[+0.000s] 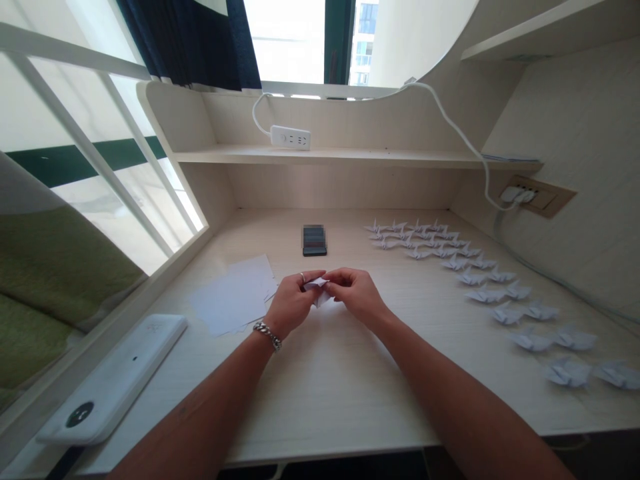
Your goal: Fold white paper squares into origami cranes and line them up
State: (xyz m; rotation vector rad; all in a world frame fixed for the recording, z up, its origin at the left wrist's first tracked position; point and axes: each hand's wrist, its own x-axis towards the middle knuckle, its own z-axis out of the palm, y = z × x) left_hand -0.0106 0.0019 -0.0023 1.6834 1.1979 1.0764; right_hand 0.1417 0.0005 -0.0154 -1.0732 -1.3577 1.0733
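Observation:
My left hand [291,303] and my right hand [355,293] meet over the middle of the pale wooden desk [320,387]. Both pinch a small, partly folded piece of white paper [319,289] between their fingertips. The left hand wears a ring, and a metal bracelet circles its wrist. A loose stack of white paper sheets [235,300] lies just left of my hands. Several finished white paper cranes [480,280] are laid out in two rows running from the desk's back centre to its front right.
A dark phone [315,240] lies flat behind my hands. A long white device [113,383] rests at the desk's front left edge. A white power strip [291,137] sits on the shelf, its cable running to a wall socket [530,195] on the right.

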